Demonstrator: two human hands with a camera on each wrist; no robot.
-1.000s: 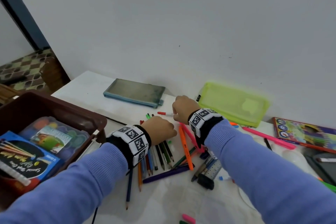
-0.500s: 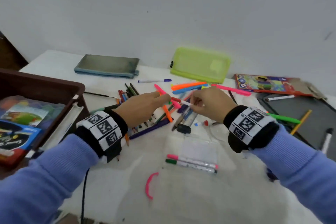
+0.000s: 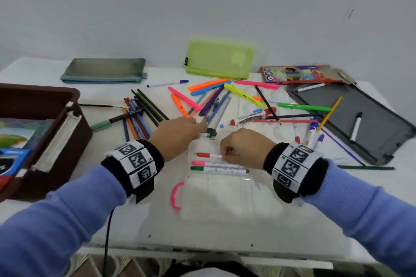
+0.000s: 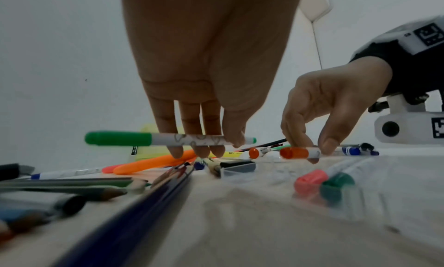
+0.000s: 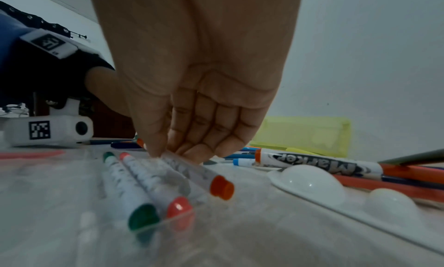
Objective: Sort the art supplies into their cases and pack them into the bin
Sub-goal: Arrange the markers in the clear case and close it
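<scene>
A clear plastic case [image 3: 216, 189] with a pink handle lies flat in front of me, with a pink-capped marker [image 3: 199, 162] and a dark-green-capped marker [image 3: 198, 168] in it. My right hand [image 3: 222, 155] pinches a red-capped marker [image 3: 207, 155] low over the case's far edge, next to those two. The right wrist view shows the hand [image 5: 173, 154] with thumb and fingertips on the marker's barrel [image 5: 204, 174]. My left hand [image 3: 202, 133] hovers just left of it, over the pile. It holds a green-capped marker [image 4: 144, 139] crosswise between thumb and fingers.
A brown bin [image 3: 74, 99] holding paint and pencil boxes stands at the left. A grey-blue pouch [image 3: 103, 71] and a lime pouch [image 3: 219, 60] lie by the wall. Loose pencils [image 3: 139, 114], highlighters and markers cover the middle. At the right are a dark clipboard [image 3: 371, 123] and a white palette [image 5: 312, 181].
Both hands came back from the pile toward me. The right hand brought the red-capped marker down to the clear case. The left hand now holds a green-capped marker.
</scene>
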